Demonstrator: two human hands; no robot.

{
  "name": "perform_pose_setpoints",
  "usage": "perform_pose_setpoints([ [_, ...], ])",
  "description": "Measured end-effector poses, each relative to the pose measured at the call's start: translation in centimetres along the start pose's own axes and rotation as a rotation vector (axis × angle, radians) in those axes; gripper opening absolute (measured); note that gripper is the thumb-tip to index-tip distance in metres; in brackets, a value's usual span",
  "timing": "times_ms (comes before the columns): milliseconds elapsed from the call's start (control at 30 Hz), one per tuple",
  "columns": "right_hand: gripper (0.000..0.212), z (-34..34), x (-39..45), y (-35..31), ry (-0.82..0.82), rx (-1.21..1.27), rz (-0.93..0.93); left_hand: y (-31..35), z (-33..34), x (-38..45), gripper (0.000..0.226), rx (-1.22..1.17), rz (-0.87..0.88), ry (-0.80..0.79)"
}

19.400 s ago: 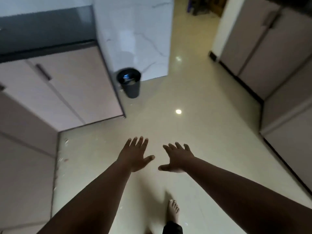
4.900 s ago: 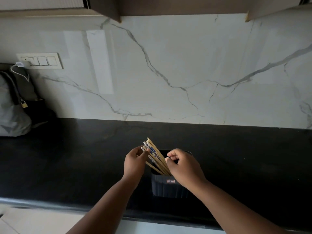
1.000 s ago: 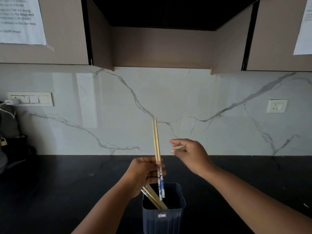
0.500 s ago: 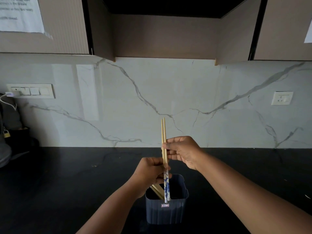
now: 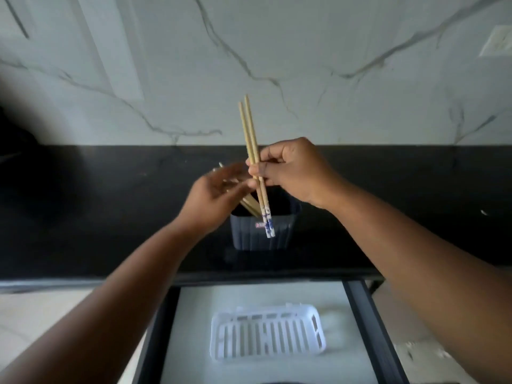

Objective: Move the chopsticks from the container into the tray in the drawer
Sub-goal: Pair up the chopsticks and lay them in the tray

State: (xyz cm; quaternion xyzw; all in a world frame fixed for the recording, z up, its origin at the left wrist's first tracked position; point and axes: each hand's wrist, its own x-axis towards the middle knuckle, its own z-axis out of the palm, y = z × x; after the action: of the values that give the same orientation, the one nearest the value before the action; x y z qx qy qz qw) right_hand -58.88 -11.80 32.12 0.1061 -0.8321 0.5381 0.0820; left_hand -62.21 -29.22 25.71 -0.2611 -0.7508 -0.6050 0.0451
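Slippage is what I'm worrying about: left of the container [image 5: 263, 231], the left hand [image 5: 216, 195] is hovering with loose, blurred fingers among the leaning chopsticks [image 5: 250, 205], gripping nothing I can make out. Above the container, the right hand [image 5: 291, 170] is pinching one pair [image 5: 256, 164] mid-shaft, so it could swivel. Below the container, the counter edge [image 5: 249, 277] is overhanging the drawer [image 5: 360, 314]; the tray [image 5: 266, 332] is sitting open there.

I see a white marble wall [image 5: 304, 51] with grey veins behind a black desk [image 5: 97, 203], dimly lit.
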Motion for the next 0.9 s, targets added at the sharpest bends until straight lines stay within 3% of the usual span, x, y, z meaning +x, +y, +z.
perform_pose_setpoints([
  [100, 0.006, 1.7, -3.4, 3.9, -0.175, -0.199, 0.029, -3.9, -1.5, -2.0, 0.031, 0.046, -0.005, 0.118],
  [200, 0.010, 3.6, -6.6, 8.7, -0.444, -0.397, 0.131, -8.2, -2.9, -2.6, 0.055, 0.464, -0.090, 0.120],
  [300, 0.009, 5.8, -9.3, 13.5, -0.686, -0.522, 0.226, -12.0, -2.8, -2.4, 0.073, 0.885, -0.254, -0.107],
  [400, 0.011, 7.8, -11.4, 17.4, -0.810, -0.540, 0.304, -15.1, -1.6, -3.6, 0.081, 1.115, -0.428, -0.322],
  [900, 0.011, 14.0, -13.9, 24.9, -1.036, -0.639, 0.396, -17.6, -1.9, -4.4, 0.086, 1.076, -0.370, -0.224],
])
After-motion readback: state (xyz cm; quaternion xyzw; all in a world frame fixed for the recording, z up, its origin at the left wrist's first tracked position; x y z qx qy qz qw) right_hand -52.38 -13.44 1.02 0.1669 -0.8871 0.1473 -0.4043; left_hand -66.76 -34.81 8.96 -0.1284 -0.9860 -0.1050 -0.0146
